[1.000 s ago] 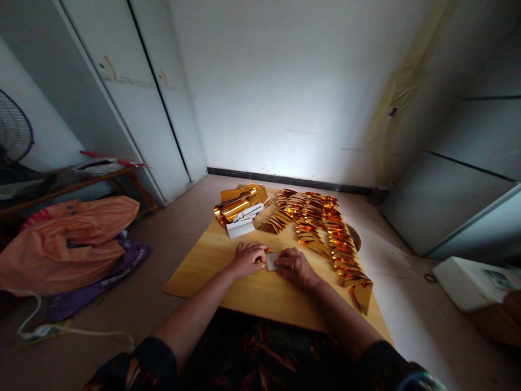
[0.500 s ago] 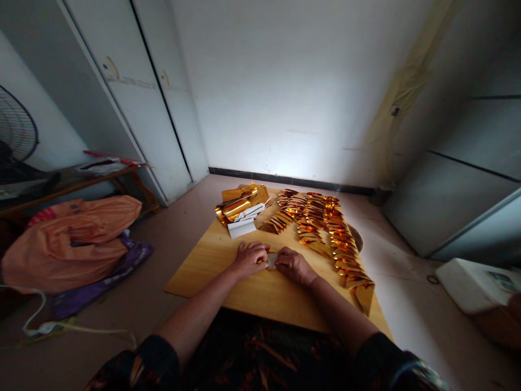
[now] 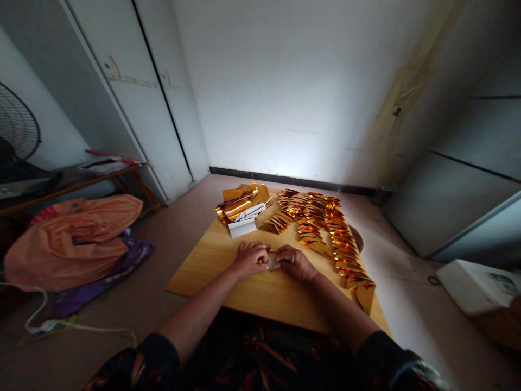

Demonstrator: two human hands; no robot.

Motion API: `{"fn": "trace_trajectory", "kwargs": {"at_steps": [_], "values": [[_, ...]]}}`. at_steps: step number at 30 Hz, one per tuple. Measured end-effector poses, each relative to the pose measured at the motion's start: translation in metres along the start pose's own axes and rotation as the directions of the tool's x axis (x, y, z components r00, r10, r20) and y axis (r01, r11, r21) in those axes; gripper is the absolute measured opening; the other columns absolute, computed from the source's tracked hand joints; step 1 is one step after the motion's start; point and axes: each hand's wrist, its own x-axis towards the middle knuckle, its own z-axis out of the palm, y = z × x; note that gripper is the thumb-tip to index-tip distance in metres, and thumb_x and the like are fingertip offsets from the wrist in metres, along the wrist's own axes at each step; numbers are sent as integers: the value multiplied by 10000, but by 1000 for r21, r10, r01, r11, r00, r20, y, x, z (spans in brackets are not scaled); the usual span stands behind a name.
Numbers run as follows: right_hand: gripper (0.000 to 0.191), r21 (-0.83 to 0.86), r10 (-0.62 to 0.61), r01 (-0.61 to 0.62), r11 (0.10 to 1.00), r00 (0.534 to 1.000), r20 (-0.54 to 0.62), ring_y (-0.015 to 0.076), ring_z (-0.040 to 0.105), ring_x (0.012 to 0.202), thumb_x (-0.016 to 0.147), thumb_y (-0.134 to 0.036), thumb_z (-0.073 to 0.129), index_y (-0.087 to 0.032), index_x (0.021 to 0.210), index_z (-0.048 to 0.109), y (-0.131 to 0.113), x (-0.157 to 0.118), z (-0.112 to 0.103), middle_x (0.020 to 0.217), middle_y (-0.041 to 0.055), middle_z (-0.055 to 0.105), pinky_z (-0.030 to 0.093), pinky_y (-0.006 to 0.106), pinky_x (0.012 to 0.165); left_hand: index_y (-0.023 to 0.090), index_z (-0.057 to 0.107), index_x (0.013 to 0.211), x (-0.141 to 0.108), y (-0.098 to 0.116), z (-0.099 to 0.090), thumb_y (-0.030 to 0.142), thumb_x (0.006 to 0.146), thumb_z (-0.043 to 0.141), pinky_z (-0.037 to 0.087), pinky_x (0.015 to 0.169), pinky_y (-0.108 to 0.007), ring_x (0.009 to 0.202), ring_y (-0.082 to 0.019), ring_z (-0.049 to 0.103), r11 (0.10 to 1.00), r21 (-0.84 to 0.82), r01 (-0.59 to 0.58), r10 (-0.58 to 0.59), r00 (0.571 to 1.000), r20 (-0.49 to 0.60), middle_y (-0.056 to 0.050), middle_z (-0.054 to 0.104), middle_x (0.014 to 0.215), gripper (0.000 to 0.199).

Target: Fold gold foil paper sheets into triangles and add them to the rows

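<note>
A small piece of foil paper (image 3: pixel 273 261), pale side up with a gold edge, lies between my hands near the middle of the wooden board (image 3: pixel 203 260). My left hand (image 3: pixel 251 259) pinches its left side with curled fingers. On the right side, my right hand (image 3: pixel 296 263) grips it, fingers bent and pressed together. Rows of folded gold paper pieces (image 3: pixel 313 217) stand beyond and to the right of my right hand. Behind my left hand lie loose gold foil sheets (image 3: pixel 240 206) and a folded white paper (image 3: pixel 242 228).
Left of the board, an orange bag (image 3: pixel 73 239) and a purple bag (image 3: pixel 130 260) lie on the floor near a white cable (image 3: pixel 89 328). A fan (image 3: pixel 18 125) stands at far left. A white box (image 3: pixel 476 285) sits at the right, and a wall (image 3: pixel 285 92) rises behind.
My right hand has shifted slightly, showing a little more of the pale paper between the hands. My left hand stays nearly still.
</note>
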Motion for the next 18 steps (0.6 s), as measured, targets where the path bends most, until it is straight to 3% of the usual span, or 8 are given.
{"fn": "trace_trajectory", "kwargs": {"at_steps": [7,12,18], "values": [[122,-50,53,-47,998,990,130,164,615,916,798,-228,650,-227,870,749,0,10,-9,1039,53,636,481,275,820,235,636,808,-1,1,-1,343,740,679,182,1083,-537,1265,-262,433,1000,7,-2,2,1000,-10,-9,567,1328,134],[126,-124,153,-134,983,976,157,148,606,857,800,-233,644,-232,865,751,-5,21,-9,905,22,655,466,228,767,235,632,790,0,1,0,333,734,693,180,1081,-566,1275,-273,428,1000,6,3,-3,1000,-16,-1,562,1337,129],[106,-299,333,-292,909,938,97,130,589,772,770,-237,650,-224,838,730,-16,31,-4,863,-2,658,418,196,651,236,629,788,-1,2,-1,351,743,694,185,1080,-582,1277,-281,422,1000,19,2,-2,1000,-15,2,558,1342,139]]}}
